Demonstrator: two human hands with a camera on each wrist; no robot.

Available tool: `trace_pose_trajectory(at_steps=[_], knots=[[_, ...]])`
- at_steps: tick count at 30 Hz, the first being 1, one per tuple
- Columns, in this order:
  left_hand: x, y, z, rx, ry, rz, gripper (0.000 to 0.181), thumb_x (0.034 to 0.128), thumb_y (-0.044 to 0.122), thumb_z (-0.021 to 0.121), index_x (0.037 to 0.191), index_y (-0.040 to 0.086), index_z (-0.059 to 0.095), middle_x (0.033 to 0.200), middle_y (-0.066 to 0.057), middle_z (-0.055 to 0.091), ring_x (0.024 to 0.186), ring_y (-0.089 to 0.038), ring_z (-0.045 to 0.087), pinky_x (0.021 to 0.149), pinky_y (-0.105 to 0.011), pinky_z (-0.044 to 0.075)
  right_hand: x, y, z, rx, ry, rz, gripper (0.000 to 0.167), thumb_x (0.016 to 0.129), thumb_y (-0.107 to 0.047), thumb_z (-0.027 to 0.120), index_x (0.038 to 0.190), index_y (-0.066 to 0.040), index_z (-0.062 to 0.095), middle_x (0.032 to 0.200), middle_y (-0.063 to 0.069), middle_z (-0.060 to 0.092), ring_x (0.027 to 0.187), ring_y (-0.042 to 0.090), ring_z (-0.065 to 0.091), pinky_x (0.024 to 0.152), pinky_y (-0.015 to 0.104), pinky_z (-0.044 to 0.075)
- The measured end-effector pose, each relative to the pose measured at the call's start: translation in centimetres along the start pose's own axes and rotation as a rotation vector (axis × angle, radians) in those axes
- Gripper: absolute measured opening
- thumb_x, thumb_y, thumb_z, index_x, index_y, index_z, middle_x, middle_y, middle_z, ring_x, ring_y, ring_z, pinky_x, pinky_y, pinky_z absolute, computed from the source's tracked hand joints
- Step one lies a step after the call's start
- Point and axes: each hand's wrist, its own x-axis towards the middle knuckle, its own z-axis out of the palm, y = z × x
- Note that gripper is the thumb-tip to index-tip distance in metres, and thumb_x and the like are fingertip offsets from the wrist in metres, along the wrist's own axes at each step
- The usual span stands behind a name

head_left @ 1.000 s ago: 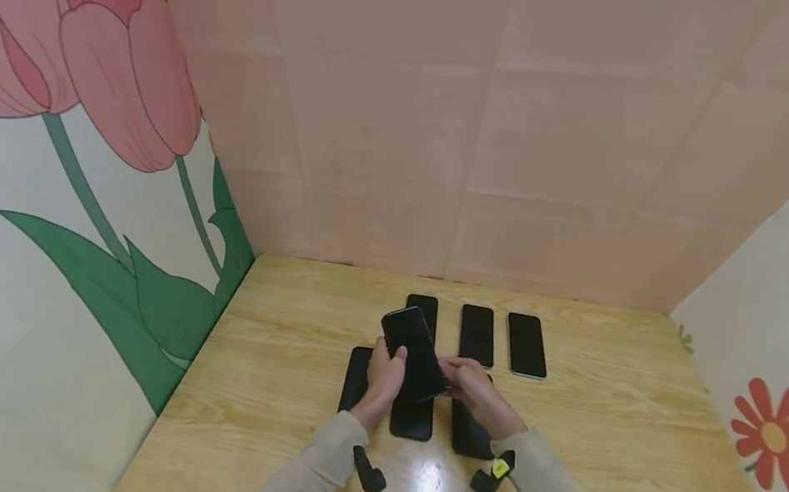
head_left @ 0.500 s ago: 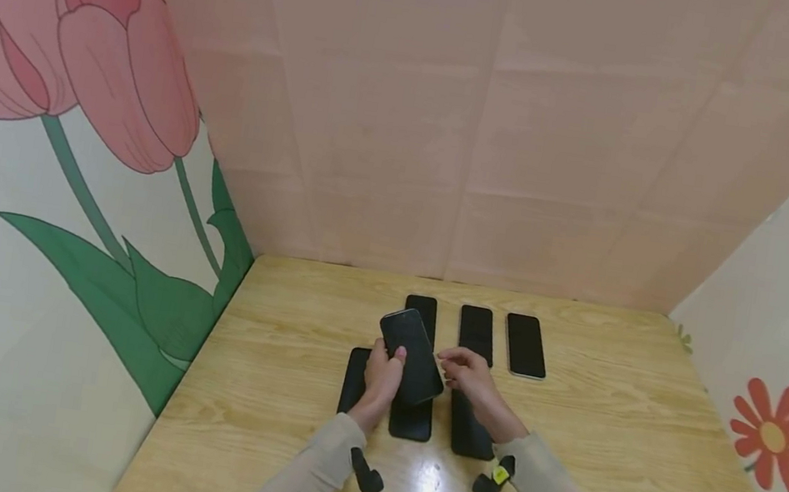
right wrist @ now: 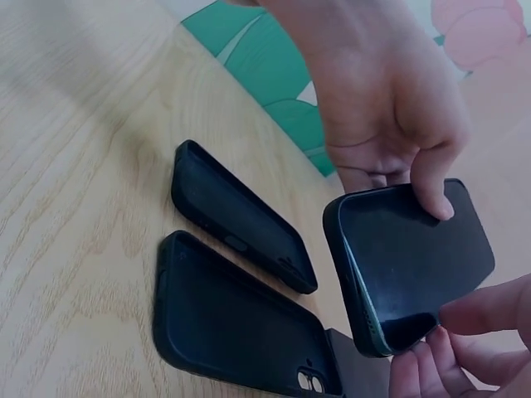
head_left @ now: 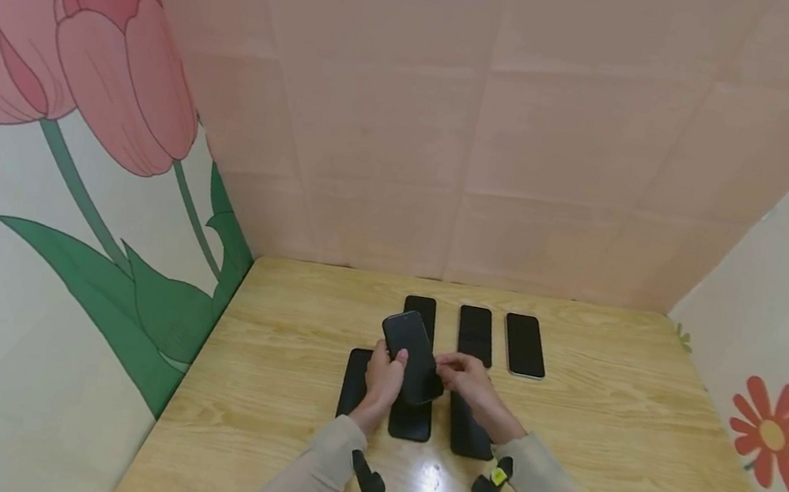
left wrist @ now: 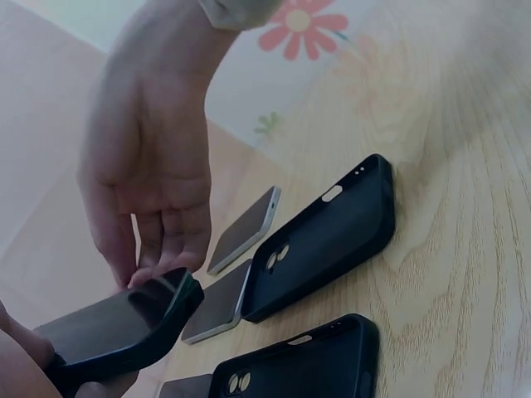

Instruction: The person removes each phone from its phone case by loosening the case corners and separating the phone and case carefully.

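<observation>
My left hand [head_left: 385, 379] grips a dark-screened phone [head_left: 412, 358] with a black phone case [right wrist: 342, 265] around it, thumb over the screen side. The pair is tilted above the table. In the right wrist view, a narrow gap shows between the phone's end and the case rim. My right hand [head_left: 472, 385] pinches the case's near right corner, thumb on the rim and fingers below. Under the hands lie black phone cases: one at left [head_left: 355, 379], a middle case [head_left: 411, 423] and a right case [head_left: 468, 433]. The right wrist view shows two cases lying hollow side up.
Behind the cases lie three phones in a row: a left phone [head_left: 420, 308], a middle phone [head_left: 476, 335] and a right phone [head_left: 525, 346]. The wooden table [head_left: 609, 444] meets a pink back wall [head_left: 467, 164] and flowered side walls.
My right fingers come slightly off the held phone's edge half a second ago, then touch its corner again. My left hand keeps its grip, and the things on the table stay put.
</observation>
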Motion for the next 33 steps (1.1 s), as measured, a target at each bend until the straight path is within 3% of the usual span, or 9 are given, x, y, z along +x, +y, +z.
trace_pose_trajectory(at_steps=[6, 13, 20, 27, 33], knots=[[0.01, -0.07, 0.03, 0.008, 0.014, -0.022, 0.022, 0.0993, 0.013, 0.054, 0.119, 0.002, 0.058, 0.111, -0.016, 0.066, 0.101, -0.034, 0.06, 0.091, -0.051, 0.043, -0.05, -0.03, 0.26, -0.057, -0.021, -0.026, 0.024, 0.092, -0.002, 0.065, 0.112, 0.011, 0.065, 0.098, 0.014, 0.067, 0.082, 0.018, 0.06, 0.072, 0.029, 0.051], [0.1, 0.07, -0.01, 0.023, 0.044, -0.022, 0.022, 0.0986, 0.013, 0.055, 0.117, 0.002, 0.06, 0.111, -0.016, 0.067, 0.102, -0.036, 0.06, 0.092, -0.053, 0.042, 0.37, -0.02, 0.29, -0.022, -0.043, 0.078, 0.025, 0.092, -0.005, 0.068, 0.113, 0.008, 0.065, 0.107, 0.017, 0.065, 0.086, 0.022, 0.061, 0.082, 0.038, 0.053], [-0.03, -0.21, 0.33, -0.005, 0.005, -0.047, 0.025, 0.1008, 0.013, 0.054, 0.123, 0.001, 0.058, 0.115, -0.016, 0.065, 0.106, -0.034, 0.059, 0.096, -0.052, 0.042, 0.18, 0.11, 0.37, -0.02, -0.035, 0.159, 0.028, 0.091, -0.006, 0.07, 0.115, 0.008, 0.063, 0.11, 0.017, 0.064, 0.086, 0.022, 0.06, 0.087, 0.047, 0.051], [-0.23, -0.25, 0.48, -0.032, -0.016, -0.076, 0.024, 0.102, 0.013, 0.053, 0.123, 0.002, 0.058, 0.112, -0.014, 0.066, 0.103, -0.03, 0.06, 0.094, -0.05, 0.045, 0.08, 0.42, 0.26, 0.002, -0.051, 0.156, 0.029, 0.089, -0.003, 0.07, 0.112, 0.01, 0.06, 0.097, 0.013, 0.066, 0.078, 0.019, 0.062, 0.084, 0.046, 0.051], [-0.22, -0.27, 0.44, -0.103, -0.039, -0.079, 0.026, 0.1032, 0.014, 0.051, 0.126, 0.002, 0.056, 0.115, -0.015, 0.065, 0.106, -0.031, 0.06, 0.097, -0.052, 0.044, 0.11, 0.04, -0.06, -0.013, -0.071, 0.114, 0.027, 0.089, -0.002, 0.067, 0.111, 0.012, 0.06, 0.086, 0.007, 0.064, 0.075, 0.015, 0.06, 0.077, 0.038, 0.052]])
